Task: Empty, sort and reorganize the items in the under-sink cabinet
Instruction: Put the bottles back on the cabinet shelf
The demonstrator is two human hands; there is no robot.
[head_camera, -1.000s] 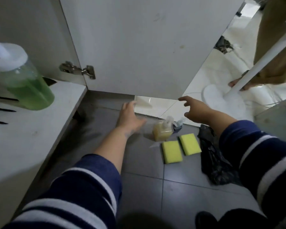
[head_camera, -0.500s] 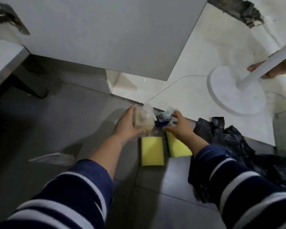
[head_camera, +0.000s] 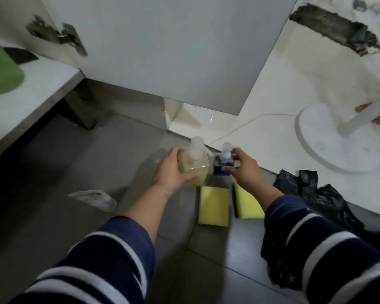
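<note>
My left hand [head_camera: 170, 170] grips a square pump bottle of yellowish liquid [head_camera: 194, 164], held just above the grey floor tiles. My right hand [head_camera: 244, 166] holds a small dark blue pump bottle [head_camera: 224, 162] right beside it. Two yellow sponges [head_camera: 214, 206] [head_camera: 249, 204] lie on the floor just in front of the bottles, the right one partly under my right wrist. A green-filled bottle [head_camera: 0, 69] stands on the cabinet floor [head_camera: 31, 95] at the far left.
The open white cabinet door [head_camera: 162, 51] hangs above the bottles. A crumpled black plastic bag [head_camera: 316, 205] lies at the right. A white scrap [head_camera: 94, 199] lies on the tiles at the left. A white round stand base [head_camera: 329, 141] and another person's foot sit far right.
Both hands reached down from the air to the two bottles and closed round them. The bottles now sit slightly raised and tilted in my hands. The view swung down toward the floor.
</note>
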